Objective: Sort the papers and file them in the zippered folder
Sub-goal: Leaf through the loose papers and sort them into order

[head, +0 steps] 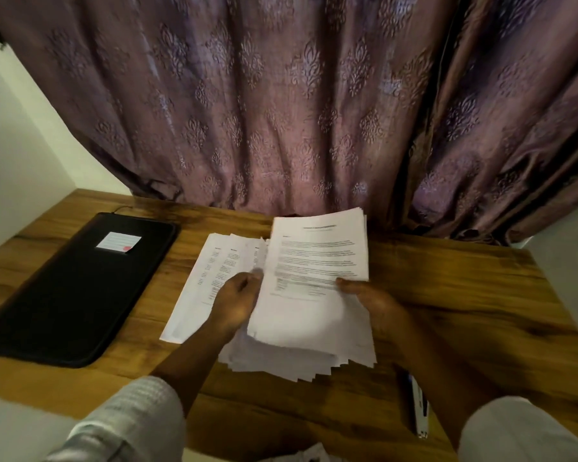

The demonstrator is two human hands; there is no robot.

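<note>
Clearly we're mid-sort: left hand (236, 303) and right hand (372, 300) curl round the paper stack (314, 295); zippered folder (77, 288), frame left, lies closed, unfilled.

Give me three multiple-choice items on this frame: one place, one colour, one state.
1. Where is the zippered folder relative to the paper stack?
A. Left of it
B. Right of it
C. On top of it
2. What colour is the folder?
A. Red
B. Black
C. White
3. The paper stack is:
A. Inside the folder
B. Lying untouched
C. Held by both hands
Answers: 1 A, it lies to the stack's left; 2 B, its cover is black; 3 C, left hand and right hand grip its edges.
</note>
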